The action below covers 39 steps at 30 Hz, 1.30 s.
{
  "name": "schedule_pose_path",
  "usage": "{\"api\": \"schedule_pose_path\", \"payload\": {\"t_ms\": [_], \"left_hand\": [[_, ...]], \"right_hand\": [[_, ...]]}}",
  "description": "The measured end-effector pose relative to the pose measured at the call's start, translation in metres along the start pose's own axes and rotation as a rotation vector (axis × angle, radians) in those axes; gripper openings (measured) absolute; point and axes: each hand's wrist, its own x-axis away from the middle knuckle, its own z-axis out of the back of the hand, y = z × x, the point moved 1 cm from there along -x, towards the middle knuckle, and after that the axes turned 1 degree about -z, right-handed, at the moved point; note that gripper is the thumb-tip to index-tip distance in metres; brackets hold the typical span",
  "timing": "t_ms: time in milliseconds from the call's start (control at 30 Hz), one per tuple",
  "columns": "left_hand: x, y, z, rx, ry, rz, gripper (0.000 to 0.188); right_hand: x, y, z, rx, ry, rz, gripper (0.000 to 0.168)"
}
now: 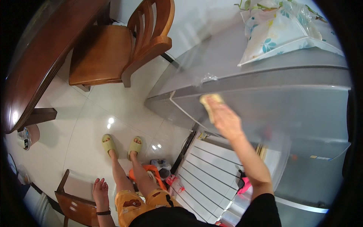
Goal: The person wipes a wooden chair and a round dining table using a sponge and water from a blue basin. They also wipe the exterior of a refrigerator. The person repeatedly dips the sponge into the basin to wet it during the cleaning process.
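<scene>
My right hand (227,120) presses a pale yellow cloth or sponge (212,100) against the grey surface of a refrigerator (283,107), just below its upper edge. The hand and what it holds are slightly blurred, so I cannot tell which of the two it is. Low in front of me on the left, my left hand (101,191) hangs with fingers a little curled and nothing in it. A dark bracelet (103,212) circles that wrist. A wooden chair (76,198) stands near it.
A white cover with blue leaf patterns (272,42) lies on the refrigerator top, with plant stems above. At the upper left are a wooden chair (102,54) and dark table (42,56). Beside my legs sit an orange bag (154,169) and a slatted white panel (210,173).
</scene>
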Motion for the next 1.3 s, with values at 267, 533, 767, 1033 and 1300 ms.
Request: {"api": "schedule_pose_path", "payload": {"t_ms": [267, 533, 767, 1033, 1300], "left_hand": [[-0.009, -0.011, 0.004, 0.007, -0.025, 0.044, 0.034], [-0.013, -0.006, 0.016, 0.049, 0.012, 0.015, 0.032], [-0.026, -0.007, 0.021, 0.086, 0.052, 0.094, 0.026], [-0.034, 0.023, 0.011, 0.085, -0.002, 0.036, 0.037], [-0.021, 0.051, -0.002, 0.109, 0.006, 0.056, 0.026]], "right_hand": [[0.0, 0.068, 0.057, 0.289, 0.525, -0.417, 0.051], [-0.036, 0.01, 0.03, 0.037, 0.095, -0.008, 0.05], [-0.024, 0.099, 0.118, 0.235, 0.376, -0.489, 0.045], [-0.031, 0.1, 0.129, 0.121, 0.035, -0.161, 0.044], [-0.021, 0.096, 0.12, 0.056, 0.326, -0.509, 0.046]]}}
